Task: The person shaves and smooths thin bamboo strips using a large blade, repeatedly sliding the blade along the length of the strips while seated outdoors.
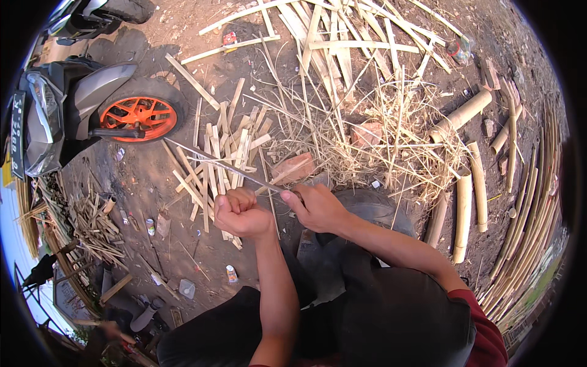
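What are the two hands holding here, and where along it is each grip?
Both hold one thin bamboo strip. The left hand is fisted around its near end; the right hand pinches it beside the left, and the rest runs up-left over the ground.

An outdoor bamboo-working yard on bare dirt ground [153,183]. Split bamboo strips [342,37] and short cut slats [226,147] lie scattered about, with thin shavings [391,134] in a tangle. Long bamboo poles [532,214] are stacked at the right. A parked motorbike [79,110] with an orange wheel stands at the left.

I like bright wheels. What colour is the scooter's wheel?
Orange, with a black tyre: scooter's wheel, head view.
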Demonstrator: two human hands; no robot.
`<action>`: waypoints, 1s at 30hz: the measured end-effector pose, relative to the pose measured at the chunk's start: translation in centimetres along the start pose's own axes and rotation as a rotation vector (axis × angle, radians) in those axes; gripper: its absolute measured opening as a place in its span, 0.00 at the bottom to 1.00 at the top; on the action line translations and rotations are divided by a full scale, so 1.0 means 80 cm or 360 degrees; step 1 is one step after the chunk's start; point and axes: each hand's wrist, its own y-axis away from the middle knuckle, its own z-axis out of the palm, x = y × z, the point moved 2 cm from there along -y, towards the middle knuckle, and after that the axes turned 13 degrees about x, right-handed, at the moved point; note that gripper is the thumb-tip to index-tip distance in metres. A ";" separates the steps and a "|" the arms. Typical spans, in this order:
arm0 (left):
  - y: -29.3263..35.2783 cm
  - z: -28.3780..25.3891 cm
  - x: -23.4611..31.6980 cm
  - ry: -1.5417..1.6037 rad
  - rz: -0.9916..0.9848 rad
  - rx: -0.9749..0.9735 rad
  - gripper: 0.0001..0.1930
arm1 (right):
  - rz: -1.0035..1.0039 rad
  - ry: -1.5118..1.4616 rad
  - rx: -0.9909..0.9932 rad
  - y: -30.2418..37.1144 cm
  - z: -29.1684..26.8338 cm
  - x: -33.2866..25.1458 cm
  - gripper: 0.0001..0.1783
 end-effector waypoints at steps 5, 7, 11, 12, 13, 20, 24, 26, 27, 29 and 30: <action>0.008 0.003 -0.002 -0.0018 0.0140 -0.0093 0.20 | 0.0245 0.0182 -0.0110 0.013 -0.005 0.043 0.37; 0.008 0.006 -0.001 -0.0017 0.0133 0.0005 0.21 | 0.0257 0.0271 -0.0165 0.020 -0.013 0.035 0.37; 0.021 0.023 -0.006 -0.0130 0.0147 -0.0112 0.21 | 0.0363 0.0265 -0.0105 0.032 0.002 0.086 0.38; 0.024 0.022 -0.006 -0.0136 0.0189 -0.0144 0.21 | 0.0457 0.0281 -0.0069 0.033 -0.004 0.111 0.38; 0.031 0.017 -0.008 -0.0132 0.0257 -0.0161 0.21 | 0.0452 0.0284 -0.0198 0.028 -0.021 0.111 0.37; 0.024 0.013 -0.003 -0.0147 0.0149 -0.0167 0.20 | 0.0348 0.0351 -0.0073 0.047 0.003 0.088 0.38; 0.026 0.021 -0.009 -0.0099 0.0271 -0.0234 0.20 | 0.0445 0.0574 -0.0082 0.018 -0.043 0.142 0.38; 0.028 0.016 -0.011 -0.0222 0.0251 -0.0178 0.20 | 0.0432 0.0351 -0.0014 0.026 -0.013 0.112 0.38; 0.025 0.018 -0.011 -0.0235 0.0313 -0.0100 0.20 | 0.0435 0.0175 0.0023 0.023 -0.008 0.082 0.38; 0.015 0.026 -0.005 -0.0234 0.0270 0.0099 0.22 | 0.0345 0.0190 0.0034 0.040 0.004 0.086 0.38; 0.014 0.028 -0.005 -0.0232 0.0232 0.0195 0.22 | 0.0311 0.0207 0.0047 0.047 0.006 0.098 0.38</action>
